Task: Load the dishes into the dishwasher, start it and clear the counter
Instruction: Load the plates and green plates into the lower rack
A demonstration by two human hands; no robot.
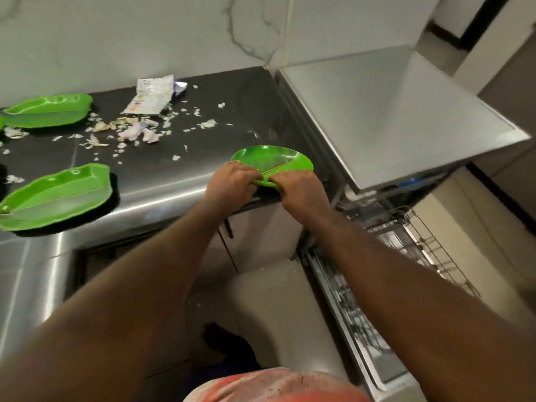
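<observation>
Bare arms above a faded orange-red garment.
The left hand (232,181) and right hand (298,190) join arms (130,285) bare along their whole visible length. Lowest in view is a cloth garment (275,385), orange-red mottled with pale washed-out patches. A dark shape (223,340) above it, perhaps a foot, is too blurred to tell.

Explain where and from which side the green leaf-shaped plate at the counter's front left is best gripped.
Take the front-left plate by its near rim, coming from the front edge of the counter. It lies flat and shallow beside that edge, so a thumb over the raised rim probably holds best.
</observation>
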